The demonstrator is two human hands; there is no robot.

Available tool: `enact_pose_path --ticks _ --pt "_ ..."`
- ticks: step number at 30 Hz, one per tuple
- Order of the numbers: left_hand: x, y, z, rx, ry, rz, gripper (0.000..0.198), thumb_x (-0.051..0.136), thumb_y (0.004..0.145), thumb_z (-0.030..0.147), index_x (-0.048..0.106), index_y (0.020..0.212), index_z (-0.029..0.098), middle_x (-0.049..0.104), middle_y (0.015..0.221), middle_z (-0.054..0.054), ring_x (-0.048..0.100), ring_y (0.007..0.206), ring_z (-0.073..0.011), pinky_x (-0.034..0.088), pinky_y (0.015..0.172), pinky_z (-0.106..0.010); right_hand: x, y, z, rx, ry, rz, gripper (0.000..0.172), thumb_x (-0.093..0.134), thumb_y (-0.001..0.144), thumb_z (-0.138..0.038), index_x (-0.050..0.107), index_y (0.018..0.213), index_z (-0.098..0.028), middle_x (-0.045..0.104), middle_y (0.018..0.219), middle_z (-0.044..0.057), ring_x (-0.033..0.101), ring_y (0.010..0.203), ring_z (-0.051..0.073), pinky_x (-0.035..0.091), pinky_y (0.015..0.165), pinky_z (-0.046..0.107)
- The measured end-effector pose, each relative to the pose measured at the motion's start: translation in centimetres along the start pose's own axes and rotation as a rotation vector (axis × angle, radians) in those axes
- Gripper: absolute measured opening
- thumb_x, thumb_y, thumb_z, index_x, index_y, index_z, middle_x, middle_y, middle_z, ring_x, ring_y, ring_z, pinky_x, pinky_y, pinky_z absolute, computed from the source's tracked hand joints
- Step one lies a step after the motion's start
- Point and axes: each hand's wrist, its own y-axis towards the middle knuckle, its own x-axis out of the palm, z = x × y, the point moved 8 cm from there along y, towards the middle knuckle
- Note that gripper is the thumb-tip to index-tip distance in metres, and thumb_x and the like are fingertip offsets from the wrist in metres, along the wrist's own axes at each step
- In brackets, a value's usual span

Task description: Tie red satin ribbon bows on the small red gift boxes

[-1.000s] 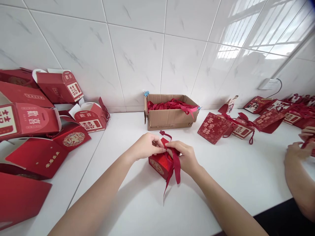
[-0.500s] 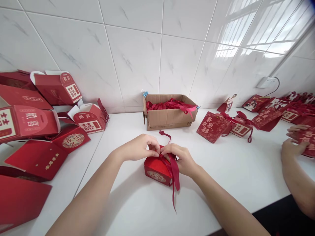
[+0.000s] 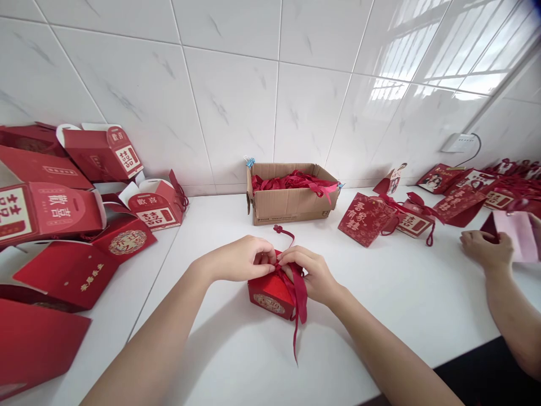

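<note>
Left hand [image 3: 247, 260] and right hand [image 3: 310, 270] both have fingers pinched on the red ribbon [image 3: 299, 293] atop the small red box [image 3: 266, 293], mid bench [image 3: 380, 304]; looks like the knot-tying step, next pull needs even tension on both tails with the box held down.

A: Entry one: left hand [image 3: 243, 260], left forearm [image 3: 169, 332]?
B: Both bare, uncovered as far as the lower edge.
A: Entry two: right hand [image 3: 313, 273], right forearm [image 3: 389, 361]?
B: Same listing: bare, uncovered throughout.
</note>
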Motion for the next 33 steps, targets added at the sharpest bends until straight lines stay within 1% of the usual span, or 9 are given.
enact_pose_path --ticks 3,7,10,14,16,23,27,30,33 --pt "0.0 -0.1 0.3 0.021 -0.017 -0.007 0.014 0.052 0.079 0.031 0.061 0.081 0.022 0.064 0.082 0.001 0.056 0.07 -0.014 0.043 0.058 -0.025 0.1 0.0 0.0 -0.004 0.006 -0.003 0.019 0.053 0.082 -0.008 0.059 0.093 -0.022 0.063 0.093 0.007 0.061 0.083 0.015 0.052 0.067 0.027" --pt "-0.2 0.0 0.9 0.076 0.009 0.044 0.011 0.048 0.078 0.022 0.058 0.074 0.021 0.062 0.08 0.002 0.054 0.068 -0.012 0.041 0.057 -0.023 0.1 -0.1 0.0 -0.011 0.007 0.001 0.019 0.052 0.082 -0.008 0.059 0.093 -0.023 0.062 0.092 0.006 0.06 0.081 0.014 0.052 0.066 0.027" --pt "-0.4 0.3 1.8 0.171 0.106 0.148 0.011 0.046 0.074 0.015 0.056 0.074 0.021 0.058 0.076 0.003 0.051 0.066 -0.0109 0.04 0.056 -0.022 0.1 -0.1 0.0 -0.004 0.004 -0.002 0.018 0.052 0.082 -0.01 0.058 0.092 -0.023 0.061 0.09 0.005 0.058 0.077 0.014 0.051 0.064 0.027" --pt "-0.9 0.3 2.8 0.271 0.379 0.356 0.015 0.045 0.075 0.013 0.058 0.075 0.021 0.057 0.075 0.002 0.05 0.067 -0.0115 0.037 0.059 -0.024 -0.1 0.0 0.1 0.021 -0.018 0.007 0.017 0.052 0.081 -0.009 0.057 0.09 -0.022 0.061 0.086 0.005 0.057 0.073 0.013 0.051 0.063 0.026" --pt "-1.1 0.3 2.7 0.271 0.42 0.385 0.016 0.044 0.077 0.013 0.058 0.078 0.021 0.058 0.078 0.002 0.051 0.069 -0.0119 0.037 0.06 -0.024 -0.1 0.0 0.0 0.018 -0.021 0.01 0.018 0.051 0.081 -0.008 0.058 0.09 -0.022 0.061 0.086 0.005 0.057 0.073 0.013 0.051 0.063 0.025" --pt "-1.0 0.2 1.9 0.272 0.143 0.213 0.015 0.05 0.074 0.015 0.06 0.084 0.021 0.062 0.086 0.001 0.054 0.076 -0.0131 0.042 0.069 -0.025 0.1 0.0 -0.1 -0.009 -0.018 -0.002 0.017 0.052 0.083 -0.011 0.059 0.093 -0.023 0.062 0.091 0.006 0.059 0.078 0.014 0.051 0.065 0.027" --pt "-1.2 0.3 1.5 0.223 0.043 0.204 0.008 0.051 0.076 0.02 0.058 0.078 0.02 0.062 0.083 0.0 0.055 0.075 -0.0135 0.044 0.067 -0.026 -0.4 0.3 -0.3 0.007 -0.025 0.051 0.012 0.053 0.084 -0.014 0.061 0.089 -0.022 0.061 0.089 0.006 0.059 0.077 0.015 0.051 0.064 0.027" --pt "-1.1 0.4 1.5 0.207 -0.018 0.202 0.009 0.051 0.076 0.02 0.059 0.08 0.019 0.064 0.082 0.0 0.056 0.075 -0.0138 0.045 0.068 -0.026 -0.9 0.4 0.0 0.078 -0.003 0.069 0.008 0.058 0.082 -0.017 0.06 0.087 -0.022 0.063 0.084 0.005 0.06 0.073 0.015 0.051 0.063 0.028" --pt "-1.0 0.4 1.4 0.178 -0.053 0.187 0.01 0.05 0.077 0.022 0.059 0.082 0.02 0.064 0.082 0.0 0.056 0.074 -0.0136 0.045 0.067 -0.026 -1.7 0.2 0.8 0.179 0.03 0.072 0.008 0.063 0.08 -0.021 0.06 0.088 -0.021 0.065 0.084 0.005 0.061 0.075 0.016 0.052 0.068 0.031"
